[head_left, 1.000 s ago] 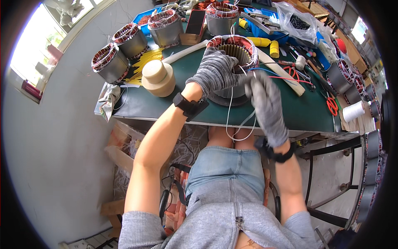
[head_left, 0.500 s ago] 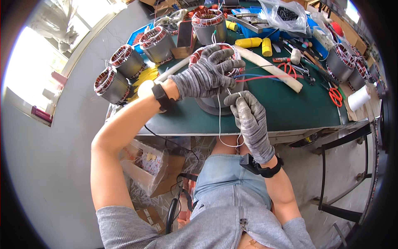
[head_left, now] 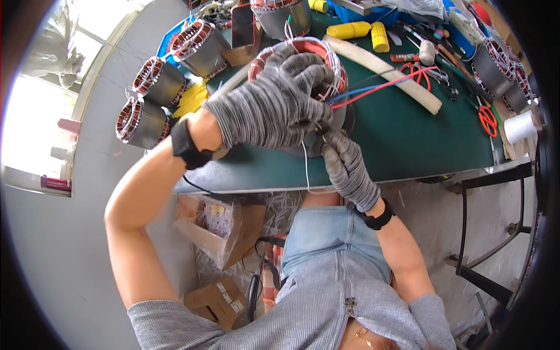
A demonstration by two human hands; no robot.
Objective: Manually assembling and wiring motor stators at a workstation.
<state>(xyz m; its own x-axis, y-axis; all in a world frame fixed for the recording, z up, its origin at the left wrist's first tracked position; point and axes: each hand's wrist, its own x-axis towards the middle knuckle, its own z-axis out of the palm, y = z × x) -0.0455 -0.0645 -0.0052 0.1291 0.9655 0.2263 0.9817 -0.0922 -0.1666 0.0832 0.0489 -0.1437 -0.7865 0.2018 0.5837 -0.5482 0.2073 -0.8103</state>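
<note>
A motor stator [head_left: 343,76] with a red copper winding laced in white cord stands on the bench in front of me. My left hand [head_left: 274,102], in a grey striped glove, is closed over its near rim, fingers curled toward the winding. Just below the left fingertips, my right hand [head_left: 350,169], gloved alike, is pinched on what looks like the white lacing cord [head_left: 307,166]; the exact grip is partly hidden. A loop of this cord hangs past the bench edge. Red and blue lead wires [head_left: 373,91] stick out to the right from the winding.
Other wound stators [head_left: 143,122] stand at the left, back and right. A pale rod [head_left: 388,76], yellow rolls [head_left: 349,30], red-handled scissors [head_left: 487,121] and a white thread spool [head_left: 521,128] lie on the green bench top [head_left: 408,146]. An open carton [head_left: 213,227] sits below.
The view has shifted so the bench appears higher. My left hand has come nearer and its fingers curl more over the rim. My right hand has closed in on the left fingertips.
</note>
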